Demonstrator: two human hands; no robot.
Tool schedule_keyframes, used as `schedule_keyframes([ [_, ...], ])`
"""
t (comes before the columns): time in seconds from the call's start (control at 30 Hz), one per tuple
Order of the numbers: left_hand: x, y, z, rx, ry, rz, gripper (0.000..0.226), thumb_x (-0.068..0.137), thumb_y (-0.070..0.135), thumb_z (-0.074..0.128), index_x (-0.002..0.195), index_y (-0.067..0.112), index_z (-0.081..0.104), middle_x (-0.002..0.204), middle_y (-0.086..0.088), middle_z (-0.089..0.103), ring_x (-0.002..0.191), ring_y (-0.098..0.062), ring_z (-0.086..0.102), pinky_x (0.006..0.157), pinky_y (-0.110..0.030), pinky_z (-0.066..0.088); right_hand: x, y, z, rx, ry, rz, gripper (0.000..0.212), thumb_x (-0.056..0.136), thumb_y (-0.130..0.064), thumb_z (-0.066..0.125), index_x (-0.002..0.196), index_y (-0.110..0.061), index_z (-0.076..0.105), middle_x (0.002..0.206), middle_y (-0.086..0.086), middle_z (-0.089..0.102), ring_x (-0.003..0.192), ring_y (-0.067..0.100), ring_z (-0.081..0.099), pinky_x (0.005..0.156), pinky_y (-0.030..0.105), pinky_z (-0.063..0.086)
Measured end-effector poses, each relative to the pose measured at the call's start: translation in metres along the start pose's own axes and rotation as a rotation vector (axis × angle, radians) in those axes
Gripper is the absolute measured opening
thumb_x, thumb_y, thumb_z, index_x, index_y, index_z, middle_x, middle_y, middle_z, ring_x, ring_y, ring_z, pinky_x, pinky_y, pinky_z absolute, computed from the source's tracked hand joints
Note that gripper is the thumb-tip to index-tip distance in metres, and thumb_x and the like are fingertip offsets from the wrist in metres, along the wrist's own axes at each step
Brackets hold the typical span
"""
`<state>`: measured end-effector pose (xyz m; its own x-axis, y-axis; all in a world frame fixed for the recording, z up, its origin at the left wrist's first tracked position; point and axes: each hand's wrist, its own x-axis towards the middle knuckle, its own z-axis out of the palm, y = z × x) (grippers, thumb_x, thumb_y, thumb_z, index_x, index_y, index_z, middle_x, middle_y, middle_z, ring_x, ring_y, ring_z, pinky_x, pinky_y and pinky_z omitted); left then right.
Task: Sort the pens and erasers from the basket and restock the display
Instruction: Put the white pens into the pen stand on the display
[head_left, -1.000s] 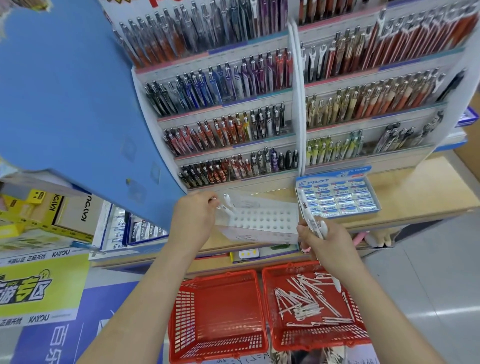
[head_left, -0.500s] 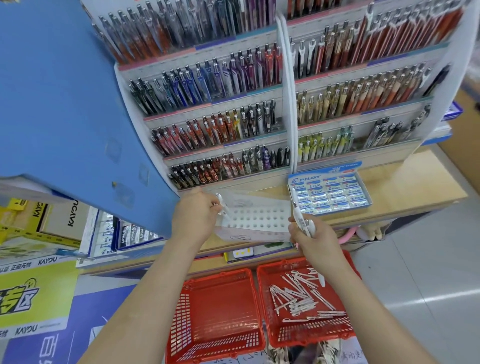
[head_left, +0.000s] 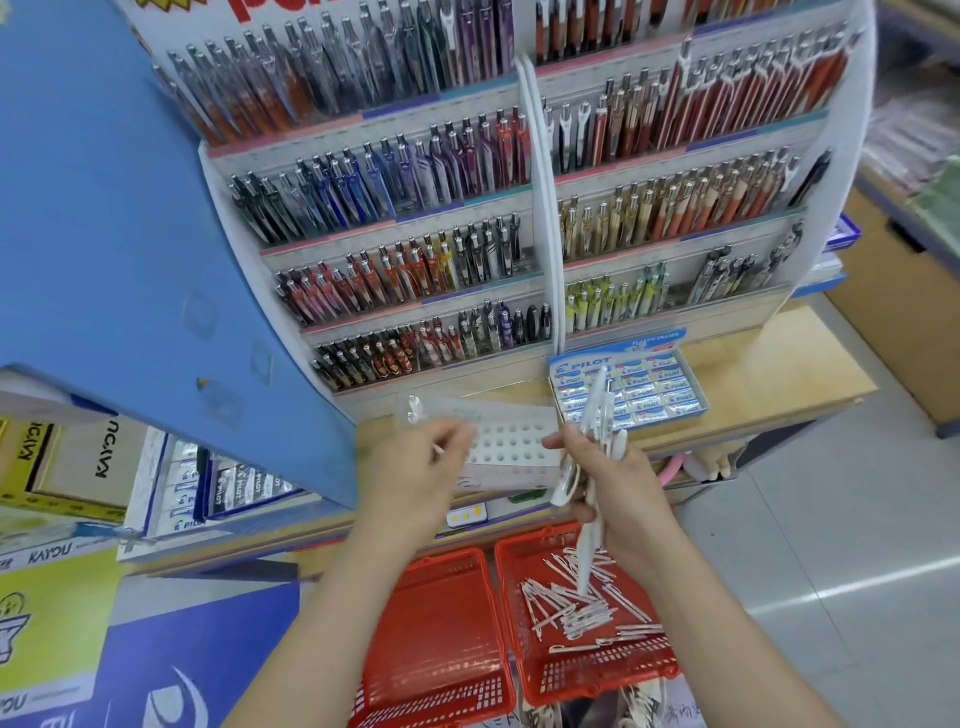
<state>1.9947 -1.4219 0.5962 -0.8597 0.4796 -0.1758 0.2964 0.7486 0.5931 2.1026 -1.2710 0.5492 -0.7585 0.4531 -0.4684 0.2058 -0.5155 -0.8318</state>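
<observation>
My right hand (head_left: 618, 483) grips a bundle of white pens (head_left: 597, 410) that points up over the blue Pilot eraser box (head_left: 675, 397). My left hand (head_left: 415, 467) hovers at the left end of a white perforated pen holder (head_left: 514, 441) on the wooden shelf, fingers curled, with a thin pen tip (head_left: 438, 450) poking out between them. Two white pens (head_left: 413, 408) stand at the holder's far left corner. Below, the right red basket (head_left: 519, 613) holds several loose white pens (head_left: 582, 608).
A second red basket (head_left: 441, 623) sits to the left with nothing in it. The tiered pen rack (head_left: 545, 228) rises behind the shelf, and a blue panel (head_left: 130, 208) overhangs at the left. More Pilot boxes (head_left: 234, 493) sit lower left. Grey floor lies to the right.
My left hand has drawn back from the holder's left corner toward the middle. The right hand's pen bundle now stands higher and more upright. The view has shifted slightly.
</observation>
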Motion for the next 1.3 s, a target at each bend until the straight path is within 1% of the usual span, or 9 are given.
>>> schedule_keyframes([
  [0.1,-0.026,0.024,0.017,-0.537,-0.288,-0.186,0.023,0.095,0.032,0.048,0.095,0.019,0.068,0.071,0.005,0.065,0.059,-0.013,0.059,0.055,-0.023,0.048,-0.006,-0.004,0.011,0.061,-0.074,-0.005,0.03,0.079,-0.036,0.065,0.082,-0.007,0.069,0.057,0.005,0.048,0.048,0.013,0.042,0.036,0.02,0.028],
  [0.2,-0.038,0.028,0.02,-0.806,-0.252,-0.269,0.014,0.091,0.017,0.058,0.099,0.011,0.067,0.072,-0.006,0.068,0.058,-0.015,0.062,0.056,-0.022,0.051,-0.008,-0.006,0.017,0.04,-0.078,-0.017,0.031,0.073,-0.035,0.07,0.082,-0.006,0.065,0.059,0.011,0.05,0.048,0.016,0.042,0.036,0.019,0.028],
  [0.33,-0.042,0.025,0.009,-0.807,-0.076,-0.276,0.007,0.083,0.005,0.067,0.087,0.01,0.07,0.071,-0.015,0.068,0.06,-0.015,0.064,0.059,-0.023,0.054,-0.011,-0.006,0.021,0.104,-0.119,-0.018,0.016,0.074,-0.027,0.072,0.079,-0.017,0.061,0.055,0.002,0.036,0.045,0.011,0.028,0.039,0.018,0.023],
  [0.47,-0.04,0.011,-0.014,-0.729,0.118,-0.241,0.008,0.08,0.007,0.071,0.085,0.013,0.071,0.076,-0.009,0.072,0.067,-0.015,0.067,0.068,-0.026,0.056,-0.007,-0.01,0.016,0.318,-0.086,0.04,0.01,0.083,-0.016,0.062,0.078,-0.017,0.054,0.055,-0.001,0.042,0.04,0.007,0.028,0.036,0.016,0.02],
  [0.6,-0.039,0.004,-0.036,-0.779,0.245,-0.196,0.013,0.078,0.001,0.071,0.087,0.011,0.071,0.074,-0.008,0.073,0.068,-0.017,0.07,0.064,-0.021,0.056,-0.004,-0.007,0.014,0.175,-0.097,0.059,0.005,0.089,-0.012,0.06,0.084,-0.012,0.058,0.06,0.004,0.052,0.04,0.009,0.034,0.035,0.017,0.025],
  [0.8,-0.005,-0.007,-0.057,-0.474,0.409,-0.06,0.014,0.081,0.01,0.071,0.081,0.024,0.073,0.068,0.005,0.072,0.067,-0.012,0.069,0.07,-0.025,0.058,0.005,0.003,0.007,0.39,0.049,0.218,0.018,0.087,0.003,0.046,0.096,-0.01,0.054,0.063,0.002,0.042,0.049,0.012,0.035,0.038,0.02,0.032],
  [0.93,0.023,-0.014,-0.047,-0.159,0.359,0.044,0.008,0.083,0.018,0.069,0.088,0.018,0.075,0.072,0.007,0.07,0.071,-0.012,0.067,0.076,-0.033,0.056,0.004,0.006,-0.001,0.469,0.009,0.223,0.025,0.09,0.005,0.048,0.112,-0.004,0.056,0.07,0.007,0.054,0.053,0.013,0.046,0.043,0.021,0.043],
  [1.07,0.042,-0.017,-0.03,0.123,0.272,0.11,0.012,0.087,0.021,0.065,0.092,0.015,0.074,0.081,0.0,0.072,0.077,-0.018,0.065,0.076,-0.03,0.052,0.002,0.007,-0.005,0.48,-0.078,0.239,0.025,0.094,0.001,0.048,0.117,-0.005,0.058,0.075,0.013,0.064,0.054,0.014,0.052,0.047,0.021,0.047],
  [1.3,0.056,-0.018,-0.021,0.259,0.233,0.104,0.016,0.089,0.022,0.06,0.091,0.015,0.073,0.082,-0.003,0.073,0.079,-0.023,0.064,0.073,-0.035,0.052,-0.003,0.007,-0.01,0.448,-0.104,0.217,0.025,0.096,-0.005,0.046,0.118,-0.005,0.059,0.082,0.018,0.067,0.057,0.016,0.054,0.05,0.023,0.05],
])
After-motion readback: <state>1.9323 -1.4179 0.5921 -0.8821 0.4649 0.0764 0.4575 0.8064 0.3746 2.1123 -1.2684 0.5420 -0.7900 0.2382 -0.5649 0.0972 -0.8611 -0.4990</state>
